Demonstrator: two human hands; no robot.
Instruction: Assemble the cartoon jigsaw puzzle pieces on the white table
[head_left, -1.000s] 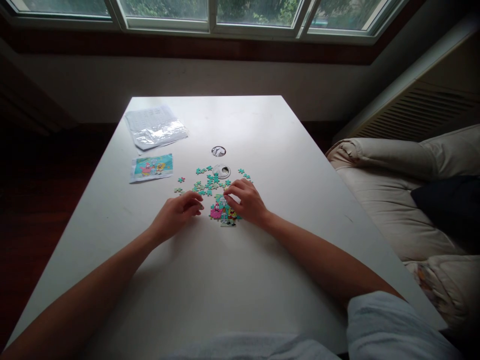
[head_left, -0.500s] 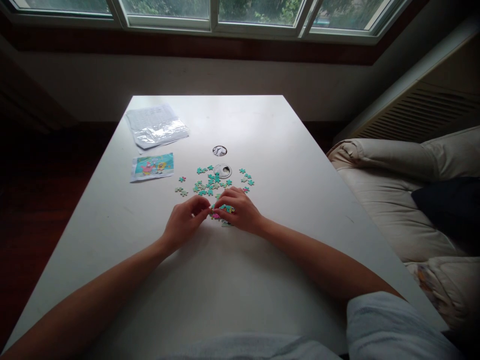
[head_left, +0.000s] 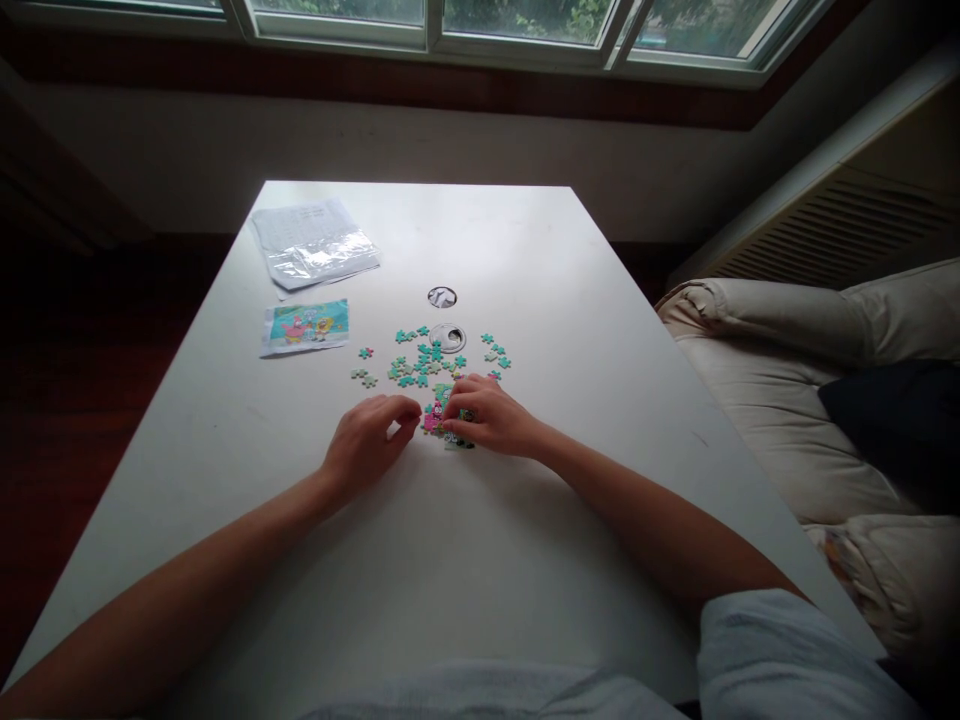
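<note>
A partly joined jigsaw puzzle (head_left: pixel 433 416), pink and green with cartoon figures, lies flat on the white table. My right hand (head_left: pixel 495 418) covers its right side, with curled fingers and thumb pressed on it. Just left of the puzzle is my left hand (head_left: pixel 367 438), apart from it; thumb and forefinger are drawn together in a pinch. Whatever lies between those fingertips is too small to make out. Beyond both hands are several loose green jigsaw pieces (head_left: pixel 436 352), some overlapping. A few more pieces (head_left: pixel 496 352) lie to the right, and pale ones (head_left: pixel 364 377) to the left.
A cartoon picture sheet (head_left: pixel 306 327) lies left of the pieces. Farther back is a clear plastic bag (head_left: pixel 319 245) with papers. Two round fittings (head_left: pixel 442 297) sit in the white table (head_left: pixel 525 250). A padded sofa (head_left: pixel 757 380) stands along the right side.
My right hand has slid slightly right, uncovering more of the puzzle's pink left part. The two hands, whose fingertips were meeting over the puzzle's left edge, are now apart. The camera view has shifted slightly.
</note>
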